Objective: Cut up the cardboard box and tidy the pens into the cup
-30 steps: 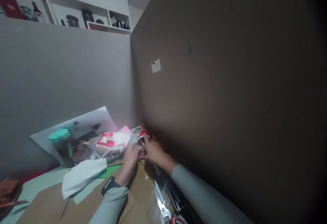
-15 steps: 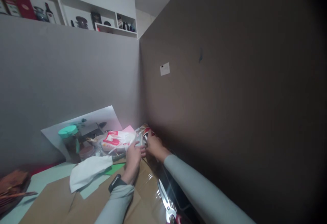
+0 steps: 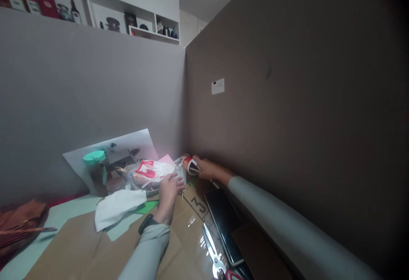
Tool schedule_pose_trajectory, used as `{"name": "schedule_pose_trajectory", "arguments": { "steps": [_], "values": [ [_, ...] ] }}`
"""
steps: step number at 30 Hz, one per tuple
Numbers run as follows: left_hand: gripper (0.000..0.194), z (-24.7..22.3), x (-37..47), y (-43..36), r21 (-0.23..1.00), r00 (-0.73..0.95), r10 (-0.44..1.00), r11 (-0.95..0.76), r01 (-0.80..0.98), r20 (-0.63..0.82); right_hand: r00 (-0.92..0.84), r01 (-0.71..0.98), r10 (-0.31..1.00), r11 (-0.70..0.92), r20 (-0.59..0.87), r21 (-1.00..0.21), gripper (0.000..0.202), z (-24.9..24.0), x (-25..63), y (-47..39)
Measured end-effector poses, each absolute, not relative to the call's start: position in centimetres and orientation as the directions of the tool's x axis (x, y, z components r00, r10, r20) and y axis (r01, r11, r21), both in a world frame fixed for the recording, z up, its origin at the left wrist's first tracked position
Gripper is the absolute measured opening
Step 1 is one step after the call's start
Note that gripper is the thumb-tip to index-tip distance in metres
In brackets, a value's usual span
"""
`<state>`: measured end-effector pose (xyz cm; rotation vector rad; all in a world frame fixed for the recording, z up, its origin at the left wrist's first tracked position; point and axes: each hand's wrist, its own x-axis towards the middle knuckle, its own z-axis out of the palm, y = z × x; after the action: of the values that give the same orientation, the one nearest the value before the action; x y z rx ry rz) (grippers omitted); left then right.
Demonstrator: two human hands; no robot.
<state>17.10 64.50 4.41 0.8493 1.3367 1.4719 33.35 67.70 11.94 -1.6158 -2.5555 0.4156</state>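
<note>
1. Closest to the camera, a pair of scissors (image 3: 213, 254) is lying on the brown cardboard (image 3: 79, 246), blades pointing away, red handle right at the bottom edge.
2. Just beside them on the right, a dark flat slab (image 3: 223, 220) is sitting there, looks like a phone or tablet, hard to tell in this light.
3. The left hand (image 3: 168, 194) is hovering over the cardboard with fingers loosely spread, not gripping anything, watch on the wrist.
4. Left of that hand, a crumpled white cloth (image 3: 116, 207) is draping over some green paper (image 3: 145, 206).
5. Further back, the right hand (image 3: 209, 170) is reaching into the corner and wrapping its fingers around a small red and white roll (image 3: 188, 164), so that one's clamped on. The two hands are sitting apart.
6. The roll is sitting right in the corner where the two partition walls meet.
7. Behind the left hand, a red and white bag (image 3: 151, 172) is piling on clutter, with a teal-lidded jar (image 3: 95, 169) beside it.
</note>
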Motion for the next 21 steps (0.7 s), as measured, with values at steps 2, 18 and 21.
{"name": "schedule_pose_trajectory", "arguments": {
  "steps": [2,18,21],
  "values": [
    [0.027,4.4,16.7,64.7,0.991,-0.320,0.946,0.005,-0.131,-0.047,-0.481,0.858,0.872,0.446,-0.091,-0.256,0.037,13.3,33.1,67.3],
    [0.071,8.0,15.3,62.8,0.698,-0.205,0.814,-0.302,0.649,0.543,-0.712,0.683,0.595,0.709,-0.373,-0.173,0.039,23.1,30.1,66.6],
    [0.069,7.6,15.2,63.2,0.749,-0.149,0.835,-0.377,0.544,0.529,-0.651,0.695,0.629,0.719,-0.425,-0.001,0.046,24.0,29.2,66.5]
  ]
}}
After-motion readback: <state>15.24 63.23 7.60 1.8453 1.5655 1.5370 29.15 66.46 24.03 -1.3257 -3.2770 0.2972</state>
